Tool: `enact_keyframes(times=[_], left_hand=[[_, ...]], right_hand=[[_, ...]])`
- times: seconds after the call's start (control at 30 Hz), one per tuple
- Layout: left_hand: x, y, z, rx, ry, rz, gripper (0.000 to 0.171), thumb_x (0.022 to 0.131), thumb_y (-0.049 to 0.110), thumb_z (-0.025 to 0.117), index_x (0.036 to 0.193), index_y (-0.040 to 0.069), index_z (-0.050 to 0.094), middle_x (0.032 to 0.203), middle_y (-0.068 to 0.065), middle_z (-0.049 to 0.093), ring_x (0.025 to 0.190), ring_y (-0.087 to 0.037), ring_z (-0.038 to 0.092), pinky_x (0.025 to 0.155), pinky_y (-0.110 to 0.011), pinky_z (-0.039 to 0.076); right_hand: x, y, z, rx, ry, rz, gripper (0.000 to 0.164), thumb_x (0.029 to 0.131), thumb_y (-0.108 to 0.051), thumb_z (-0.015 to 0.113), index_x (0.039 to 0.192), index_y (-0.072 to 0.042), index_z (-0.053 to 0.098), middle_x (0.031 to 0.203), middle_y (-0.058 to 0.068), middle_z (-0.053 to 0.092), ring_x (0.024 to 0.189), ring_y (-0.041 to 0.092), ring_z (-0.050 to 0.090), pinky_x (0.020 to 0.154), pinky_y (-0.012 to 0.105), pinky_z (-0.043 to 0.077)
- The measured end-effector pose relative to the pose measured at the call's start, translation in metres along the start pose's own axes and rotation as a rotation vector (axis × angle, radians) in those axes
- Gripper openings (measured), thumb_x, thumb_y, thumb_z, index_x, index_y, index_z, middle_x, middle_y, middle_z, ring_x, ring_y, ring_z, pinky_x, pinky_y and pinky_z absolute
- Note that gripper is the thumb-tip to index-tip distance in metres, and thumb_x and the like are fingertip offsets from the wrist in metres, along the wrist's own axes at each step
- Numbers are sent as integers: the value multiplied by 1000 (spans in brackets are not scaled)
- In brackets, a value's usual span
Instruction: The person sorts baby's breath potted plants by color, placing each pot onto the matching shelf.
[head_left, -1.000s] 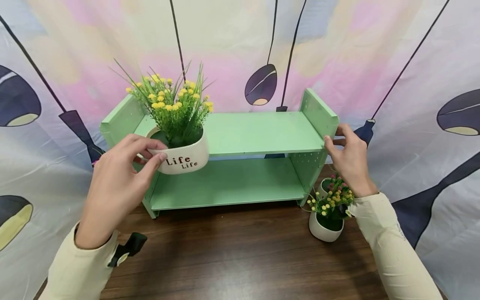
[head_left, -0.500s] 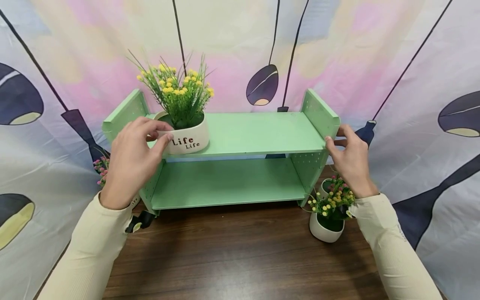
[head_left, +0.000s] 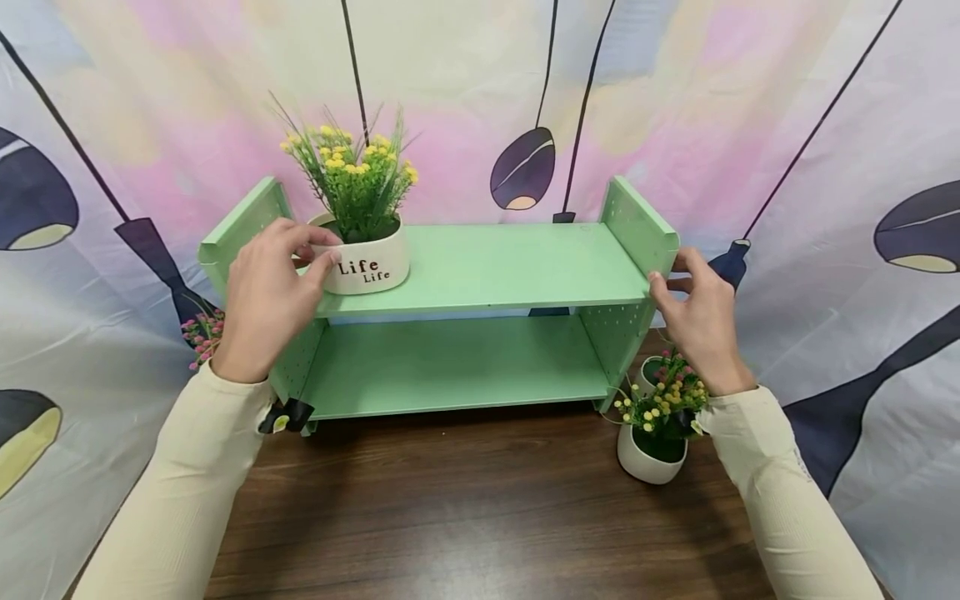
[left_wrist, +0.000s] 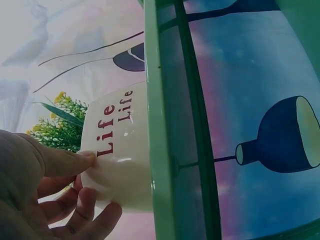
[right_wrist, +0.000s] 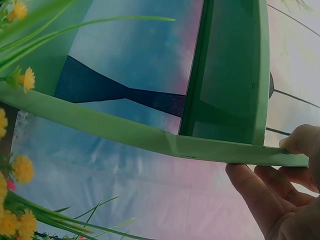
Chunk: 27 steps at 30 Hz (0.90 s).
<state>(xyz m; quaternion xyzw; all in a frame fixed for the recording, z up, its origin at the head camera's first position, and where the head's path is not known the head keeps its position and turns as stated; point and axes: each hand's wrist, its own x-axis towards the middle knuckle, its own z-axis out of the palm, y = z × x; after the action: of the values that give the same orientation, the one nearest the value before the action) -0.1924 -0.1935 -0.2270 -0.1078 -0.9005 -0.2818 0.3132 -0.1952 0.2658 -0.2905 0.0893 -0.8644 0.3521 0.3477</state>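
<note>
A white oval flowerpot (head_left: pixel 371 263) marked "Life" holds yellow flowers (head_left: pixel 352 167) and grass blades. It is upright at the left end of the green shelf's top board (head_left: pixel 495 265). My left hand (head_left: pixel 273 287) pinches the near left rim of this pot, thumb outside, as the left wrist view also shows with the pot's wall (left_wrist: pixel 117 175) against the board. At the other end, my right hand (head_left: pixel 697 312) grips the right side panel (head_left: pixel 641 218) between thumb and fingers. In the right wrist view the panel's edge (right_wrist: pixel 220 152) runs between them.
Right of the shelf, on the brown wooden floor (head_left: pixel 457 508), are two white pots, the nearer one (head_left: pixel 651 457) with yellow flowers. Pink flowers (head_left: pixel 204 337) show at the left, partly behind my left forearm. A patterned cloth (head_left: pixel 465 100) hangs behind the shelf.
My left hand has moved the flowerpot up and back, from in front of the shelf onto the left of its top board. My right hand has stayed on the side panel.
</note>
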Motion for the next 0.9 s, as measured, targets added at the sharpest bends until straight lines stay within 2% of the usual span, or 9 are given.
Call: enact_keyframes(times=[0.33,0.73,0.9], left_hand=[[1,-4,4,-11,1,-13,20,104,13,66,118,5,78,111,-19,67,99,-37,62,80,-51,37],[-2,-4,6,-36,21,2,20,105,12,64,117,4,77,113,-21,66,102,-39,62,85,-59,40],[-6,-3,4,-58,29,-7,26,105,11,64,128,6,74,129,-21,63,107,-40,63,88,-59,49]], right_hand=[[-4,-1,2,2,12,-1,33,106,-15,62,134,4,61,122,25,68,104,46,74,79,57,59],[-5,-1,3,-4,9,22,34,106,-16,63,134,2,61,122,25,69,105,45,74,80,56,59],[-4,-1,3,-3,10,15,35,106,-16,63,135,3,61,123,25,69,105,46,74,80,57,59]])
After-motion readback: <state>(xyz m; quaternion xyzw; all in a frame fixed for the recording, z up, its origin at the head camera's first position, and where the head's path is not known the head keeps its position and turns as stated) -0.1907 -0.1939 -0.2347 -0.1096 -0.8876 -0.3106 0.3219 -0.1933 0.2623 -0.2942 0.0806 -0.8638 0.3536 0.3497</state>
